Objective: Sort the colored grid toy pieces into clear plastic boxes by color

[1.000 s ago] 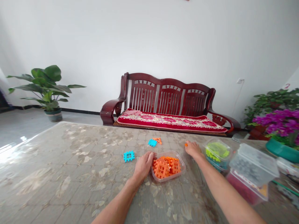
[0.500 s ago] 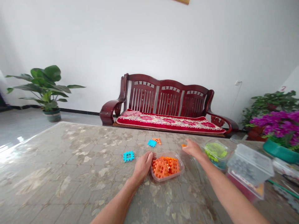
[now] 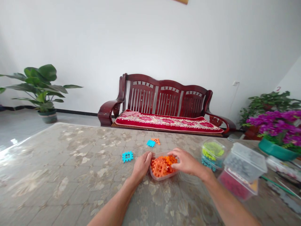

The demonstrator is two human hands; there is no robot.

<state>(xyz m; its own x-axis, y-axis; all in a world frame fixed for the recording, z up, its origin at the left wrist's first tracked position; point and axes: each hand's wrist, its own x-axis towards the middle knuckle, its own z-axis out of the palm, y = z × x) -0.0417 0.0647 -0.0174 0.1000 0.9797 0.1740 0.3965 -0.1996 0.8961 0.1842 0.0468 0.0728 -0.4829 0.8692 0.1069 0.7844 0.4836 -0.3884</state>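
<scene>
A clear plastic tub [image 3: 162,178] full of orange grid-shaped pieces [image 3: 158,166] stands on the patterned table [image 3: 70,175]. My left hand [image 3: 141,164] grips the tub's left rim. My right hand [image 3: 185,163] hovers over the tub's right side with its fingers curled. A small orange piece sits at its fingertips, right on the pile. A blue grid piece [image 3: 127,156] lies left of my left hand. Farther back lie another blue piece [image 3: 150,143] and an orange one [image 3: 155,140], side by side.
Right of the tub stand a lidded box of green and blue pieces [image 3: 213,150], a clear lidded box [image 3: 244,164] and a red-filled one [image 3: 234,186]. Purple flowers in a teal pot [image 3: 277,125] sit at the far right. Beyond the table are a wooden bench [image 3: 164,106] and a potted plant [image 3: 41,84].
My right hand took a small orange piece from the table behind the tub and drew back over the tub. My left hand stayed on the rim.
</scene>
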